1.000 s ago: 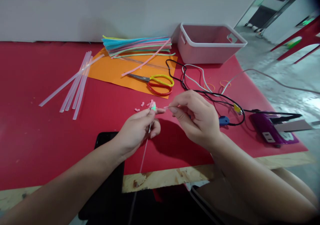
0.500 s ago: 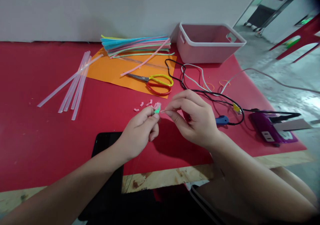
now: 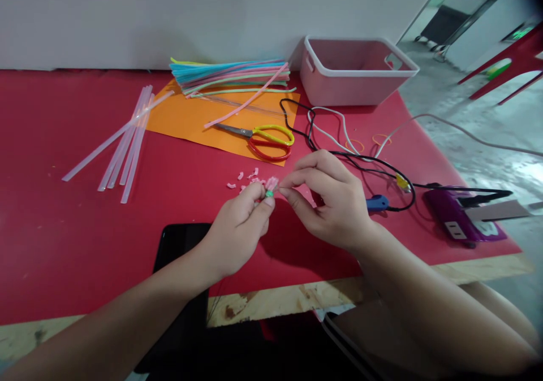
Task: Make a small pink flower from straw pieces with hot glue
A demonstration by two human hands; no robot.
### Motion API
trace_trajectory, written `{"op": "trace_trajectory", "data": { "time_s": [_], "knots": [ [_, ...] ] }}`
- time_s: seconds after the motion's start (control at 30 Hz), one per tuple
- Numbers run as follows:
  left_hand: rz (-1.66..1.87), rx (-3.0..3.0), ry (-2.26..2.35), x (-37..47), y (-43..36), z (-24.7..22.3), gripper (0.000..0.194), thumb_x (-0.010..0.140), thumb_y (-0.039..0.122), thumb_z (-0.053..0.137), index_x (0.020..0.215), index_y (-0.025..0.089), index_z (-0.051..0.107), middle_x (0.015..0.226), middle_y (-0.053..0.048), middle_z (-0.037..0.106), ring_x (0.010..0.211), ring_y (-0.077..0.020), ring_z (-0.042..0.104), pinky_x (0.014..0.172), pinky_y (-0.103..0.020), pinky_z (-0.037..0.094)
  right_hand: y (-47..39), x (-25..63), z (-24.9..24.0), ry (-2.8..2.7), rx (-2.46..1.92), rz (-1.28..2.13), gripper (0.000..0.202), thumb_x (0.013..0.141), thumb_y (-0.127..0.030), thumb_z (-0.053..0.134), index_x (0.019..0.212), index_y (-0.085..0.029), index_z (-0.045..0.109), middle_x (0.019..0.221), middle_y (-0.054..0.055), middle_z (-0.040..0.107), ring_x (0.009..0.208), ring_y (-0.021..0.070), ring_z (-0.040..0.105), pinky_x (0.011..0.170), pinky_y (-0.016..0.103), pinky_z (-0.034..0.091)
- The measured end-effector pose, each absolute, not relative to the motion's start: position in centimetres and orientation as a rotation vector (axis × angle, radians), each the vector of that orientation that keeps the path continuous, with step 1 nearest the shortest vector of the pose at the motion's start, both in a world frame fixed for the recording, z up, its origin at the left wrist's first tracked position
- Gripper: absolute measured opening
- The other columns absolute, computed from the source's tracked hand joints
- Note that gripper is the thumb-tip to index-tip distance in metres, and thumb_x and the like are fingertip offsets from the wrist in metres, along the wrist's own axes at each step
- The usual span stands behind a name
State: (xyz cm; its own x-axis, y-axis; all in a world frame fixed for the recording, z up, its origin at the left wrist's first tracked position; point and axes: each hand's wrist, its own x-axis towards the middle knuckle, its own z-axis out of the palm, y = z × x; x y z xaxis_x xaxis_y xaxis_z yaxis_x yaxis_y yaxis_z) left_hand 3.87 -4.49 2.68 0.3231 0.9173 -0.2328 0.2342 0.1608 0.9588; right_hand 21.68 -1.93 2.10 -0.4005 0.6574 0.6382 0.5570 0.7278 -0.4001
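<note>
Near the middle of the red table, my left hand (image 3: pixel 240 223) pinches a small pink and green fuzzy piece (image 3: pixel 270 187) between thumb and fingers. My right hand (image 3: pixel 331 200) is closed in a pinch just right of it, its fingertips at the piece's edge; what they grip is too small to make out. Small pink scraps (image 3: pixel 253 173) lie on the table behind my left hand. Scissors with yellow and red handles (image 3: pixel 271 142) rest beyond the hands, partly on an orange sheet (image 3: pixel 182 122).
Coloured fuzzy stems (image 3: pixel 233 76) and a pink bin (image 3: pixel 348 90) stand at the back. Glue sticks (image 3: pixel 127 143) lie left. Cables, a blue-handled tool (image 3: pixel 376 203) and a purple power strip (image 3: pixel 453 217) are right. A black tablet (image 3: pixel 180 245) lies under my left forearm.
My left hand has moved slightly right with the pink and green piece, bringing it against my right fingertips. My right hand has barely moved.
</note>
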Motion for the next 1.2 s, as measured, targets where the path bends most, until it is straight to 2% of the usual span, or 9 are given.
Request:
{"op": "trace_trajectory", "data": {
  "time_s": [0.37, 0.67, 0.9, 1.2],
  "knots": [
    [0.704, 1.436, 1.215, 3.68, -4.60, 2.46, 0.025, 0.097, 0.034, 0.042, 0.075, 0.022, 0.039, 0.051, 0.008, 0.039, 0.044, -0.0090, 0.034, 0.049, -0.026, 0.025, -2.04, 21.49, 2.24, -2.041, -0.980, 0.139, 0.007, 0.084, -0.017, 0.064, 0.087, -0.021, 0.069, 0.085, 0.004, 0.062, 0.072, 0.0134, 0.058, 0.065, 0.029, 0.050],
    [0.698, 1.462, 1.215, 3.70, -4.82, 2.42, 0.024, 0.098, 0.036, 0.040, 0.077, 0.023, 0.039, 0.053, 0.008, 0.040, 0.047, -0.0092, 0.035, 0.049, -0.026, 0.027, -2.15, 21.38, 2.42, -2.017, -1.001, 0.149, 0.008, 0.084, -0.019, 0.065, 0.088, -0.020, 0.072, 0.085, 0.004, 0.063, 0.075, 0.0139, 0.061, 0.069, 0.029, 0.052],
    [0.768, 1.398, 1.146, 3.81, -4.89, 2.53, 0.026, 0.099, 0.033, 0.039, 0.075, 0.023, 0.034, 0.051, 0.008, 0.039, 0.047, -0.0088, 0.034, 0.048, -0.025, 0.028, -2.50, 21.23, 2.83, -1.952, -0.979, 0.158, 0.008, 0.082, -0.014, 0.066, 0.089, -0.018, 0.069, 0.086, 0.006, 0.066, 0.079, 0.0164, 0.062, 0.070, 0.031, 0.053],
    [0.776, 1.425, 1.096, 3.69, -5.00, 2.13, 0.025, 0.100, 0.033, 0.037, 0.077, 0.023, 0.032, 0.049, 0.010, 0.037, 0.045, -0.0077, 0.033, 0.045, -0.022, 0.027, -2.54, 21.06, 2.49, -1.968, -0.909, 0.018, 0.006, 0.083, -0.017, 0.068, 0.086, -0.020, 0.072, 0.083, 0.004, 0.069, 0.074, 0.0135, 0.066, 0.067, 0.027, 0.056]
  ]
}}
